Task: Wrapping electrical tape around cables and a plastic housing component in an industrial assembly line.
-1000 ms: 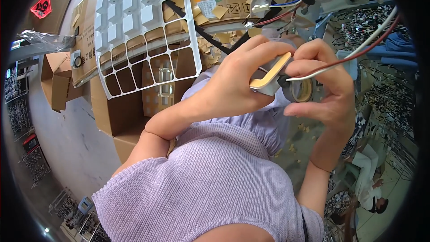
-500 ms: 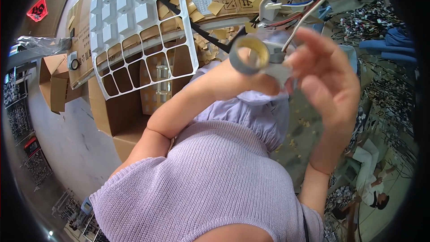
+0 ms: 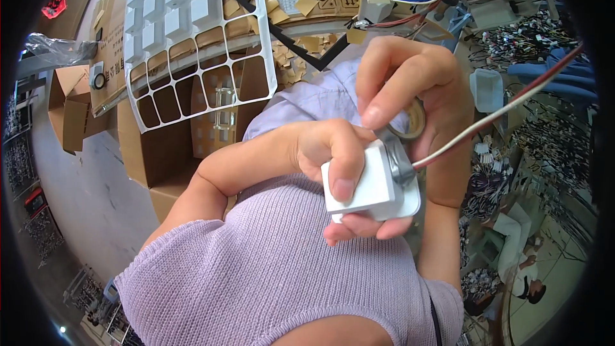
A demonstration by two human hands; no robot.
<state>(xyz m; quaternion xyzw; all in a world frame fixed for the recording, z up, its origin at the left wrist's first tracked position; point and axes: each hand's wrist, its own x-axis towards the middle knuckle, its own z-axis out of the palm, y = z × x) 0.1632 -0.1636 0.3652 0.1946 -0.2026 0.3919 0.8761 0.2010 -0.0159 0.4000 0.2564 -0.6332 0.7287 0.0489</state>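
Note:
My left hand (image 3: 333, 154) grips a white plastic housing (image 3: 375, 182), thumb on its upper face and fingertips beneath. Grey tape (image 3: 401, 168) covers the housing's side where a red and white wire pair (image 3: 500, 114) comes out and runs off to the upper right. Curled above the housing is my right hand (image 3: 426, 80), with a roll of grey tape (image 3: 415, 118) held in it, partly hidden by the fingers. Its thumb and forefinger come together close to the taped side; whether they pinch the strip's end cannot be made out.
A white grid frame (image 3: 221, 64) with grey-white block-shaped parts (image 3: 176, 25) overhangs the table at left. Cardboard boxes (image 3: 138, 154) stand below it. Cut cardboard pieces and a black strip (image 3: 298, 48) lie ahead. Bundled wires (image 3: 544, 128) fill the right; a person (image 3: 528, 282) sits lower right.
My left hand has brought the housing down and nearer, turning its white face up. The right hand has moved in over it, and the tape roll now sits within that hand.

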